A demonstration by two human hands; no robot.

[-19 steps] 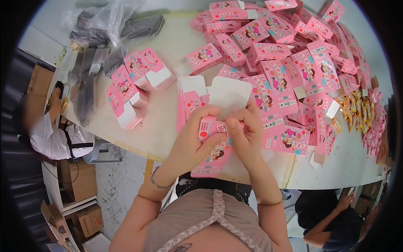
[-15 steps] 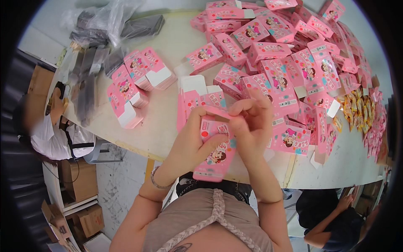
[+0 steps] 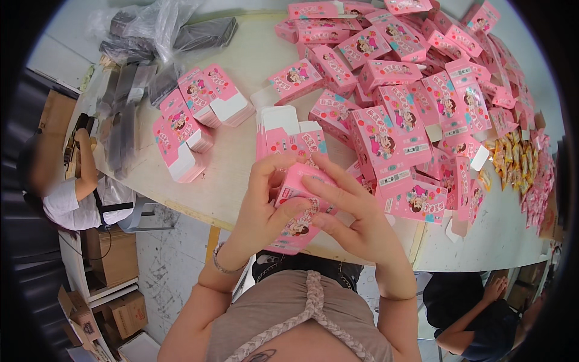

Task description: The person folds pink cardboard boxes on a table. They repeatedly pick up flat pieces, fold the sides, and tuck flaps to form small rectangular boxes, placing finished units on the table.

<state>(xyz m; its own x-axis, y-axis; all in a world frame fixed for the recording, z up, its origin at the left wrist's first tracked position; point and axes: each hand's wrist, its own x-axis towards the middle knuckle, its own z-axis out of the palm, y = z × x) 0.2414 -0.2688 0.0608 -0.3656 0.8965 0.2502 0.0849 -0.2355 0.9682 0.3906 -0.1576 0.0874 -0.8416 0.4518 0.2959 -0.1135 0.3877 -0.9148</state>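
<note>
A pink printed carton (image 3: 294, 228) is held tilted in front of me, over the near table edge. Wrapped around its left side, my left hand (image 3: 260, 202) has its thumb across the printed front. My right hand (image 3: 356, 211) bears on the carton's upper end with its fingers, thumb at the right edge. That end looks closed, with its flap down. Just beyond my hands stand pink cartons with raised white flaps (image 3: 281, 117). To their right, a large heap of pink cartons (image 3: 386, 130) spreads over the table.
Stacks of flat pink cartons (image 3: 208, 99) lie at the left. Behind them are dark pieces in clear plastic (image 3: 205, 37). Yellow packets (image 3: 515, 160) and pink packets (image 3: 538, 193) are piled at the right. One person (image 3: 72, 187) sits at the left, another (image 3: 482, 308) at the lower right.
The carton's upper end has tipped toward me and its flap has gone down. My right hand has moved from pinching at the flap to lying over that end.
</note>
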